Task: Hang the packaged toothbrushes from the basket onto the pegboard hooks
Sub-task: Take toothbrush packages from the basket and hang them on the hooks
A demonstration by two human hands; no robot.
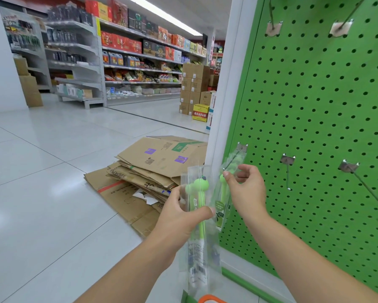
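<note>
At lower-left pegboard hook: right hand pinches clear toothbrush pack, pack top threaded on hook. Left hand — thumb and fingers clamped on second green toothbrush pack, upright. Green pegboard behind; flattened cardboard on floor, left.

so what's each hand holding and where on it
The left hand grips a packaged toothbrush around the middle of its clear pack. The right hand pinches the top of a second pack at the leftmost lower hook.
</note>
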